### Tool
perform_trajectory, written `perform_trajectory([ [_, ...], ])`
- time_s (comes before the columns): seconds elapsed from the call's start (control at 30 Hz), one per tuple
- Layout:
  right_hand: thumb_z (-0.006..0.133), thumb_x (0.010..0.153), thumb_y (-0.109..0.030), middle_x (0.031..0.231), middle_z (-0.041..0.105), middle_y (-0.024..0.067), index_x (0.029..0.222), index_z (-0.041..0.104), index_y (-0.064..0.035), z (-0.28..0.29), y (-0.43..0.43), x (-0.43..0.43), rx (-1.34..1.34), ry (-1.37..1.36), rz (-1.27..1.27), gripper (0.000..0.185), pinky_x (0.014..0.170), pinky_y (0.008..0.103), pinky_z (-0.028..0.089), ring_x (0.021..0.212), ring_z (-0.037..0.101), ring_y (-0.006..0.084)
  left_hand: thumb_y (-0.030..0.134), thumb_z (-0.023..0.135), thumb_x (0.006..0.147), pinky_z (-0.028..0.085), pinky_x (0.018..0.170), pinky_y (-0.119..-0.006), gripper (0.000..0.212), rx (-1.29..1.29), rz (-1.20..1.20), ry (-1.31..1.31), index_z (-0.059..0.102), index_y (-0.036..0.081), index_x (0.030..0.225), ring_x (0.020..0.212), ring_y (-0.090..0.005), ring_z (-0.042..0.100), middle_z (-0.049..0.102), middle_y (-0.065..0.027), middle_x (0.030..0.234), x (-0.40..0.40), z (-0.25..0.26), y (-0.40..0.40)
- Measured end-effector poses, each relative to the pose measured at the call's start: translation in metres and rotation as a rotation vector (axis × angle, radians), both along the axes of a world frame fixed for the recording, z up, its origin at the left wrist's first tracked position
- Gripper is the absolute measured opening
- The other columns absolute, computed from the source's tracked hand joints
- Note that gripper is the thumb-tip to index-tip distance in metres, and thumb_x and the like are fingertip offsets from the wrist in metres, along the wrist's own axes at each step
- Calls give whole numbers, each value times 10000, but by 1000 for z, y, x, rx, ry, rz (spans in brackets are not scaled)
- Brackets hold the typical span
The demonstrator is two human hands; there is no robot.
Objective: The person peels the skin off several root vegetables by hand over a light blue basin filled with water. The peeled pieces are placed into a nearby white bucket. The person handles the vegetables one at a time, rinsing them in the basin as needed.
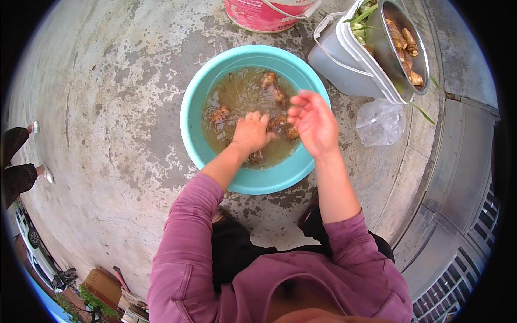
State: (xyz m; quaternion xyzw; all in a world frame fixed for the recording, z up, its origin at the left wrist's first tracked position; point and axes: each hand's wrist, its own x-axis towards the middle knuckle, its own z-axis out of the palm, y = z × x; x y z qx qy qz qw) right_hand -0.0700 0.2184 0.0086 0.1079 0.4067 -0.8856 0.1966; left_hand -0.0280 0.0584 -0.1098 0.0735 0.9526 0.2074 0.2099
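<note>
A turquoise plastic basin (252, 186) of murky water (242, 91) stands before me on the ground. Knobbly brown rhizomes, ginger-like, lie partly under the water: one rhizome (220, 114) at the left, a pair toward the far side (274, 87), others (291, 131) between my hands. My left hand (252, 131) is palm down at the water surface, fingers and thumb apart; its underside is hidden, and no thing shows in it. Raised over the basin's right rim, my right hand (317, 121) is slightly blurred, its fingers loosely bent and nothing in them.
Beyond the basin stands a pink bucket (262, 16). At the upper right, a white bucket (343, 60) holds green stalks, with a metal bowl (404, 52) of rhizomes against it. A clear plastic bag (381, 122) lies nearby. Another person's legs (18, 177) show at the far left.
</note>
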Motion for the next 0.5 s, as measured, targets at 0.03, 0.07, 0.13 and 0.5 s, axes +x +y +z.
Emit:
perform_trajectory([
  [0.03, 515, 970, -250, 1054, 638, 75, 1168, 589, -54, -21, -9, -1, 242, -78, 138, 288, 748, 307, 470, 883, 594, 167, 357, 599, 853, 447, 917, -482, 468, 18, 59, -21, 545, 52, 1203, 1112, -357, 547, 579, -178, 1183, -6, -3, -5],
  [0.07, 520, 967, -235, 1061, 639, 75, 1169, 594, -59, -43, -15, -5, 483, -151, 279, 278, 765, 302, 482, 922, 617, 178, 304, 630, 831, 477, 876, -475, 421, 78, 191, -229, 555, 60, 1166, 1034, -361, 598, 615, -199, 1112, -18, -7, -15],
  [0.13, 500, 955, -210, 1095, 663, 111, 1151, 614, -46, -102, -13, -10, 891, -7, 418, 280, 865, 367, 490, 990, 632, 256, 273, 627, 832, 489, 856, -465, 375, 82, 251, -156, 575, 70, 1143, 1037, -355, 599, 626, -198, 1079, -19, -8, -29],
  [0.5, 638, 883, -152, 1282, 557, 137, 1336, 490, -40, -108, -9, 0, 743, 88, 449, 489, 959, 336, 459, 1151, 550, 215, 155, 644, 854, 500, 853, -358, 451, 691, 501, -254, 469, 60, 1258, 1001, -214, 611, 599, -105, 1067, -12, -15, -43],
])
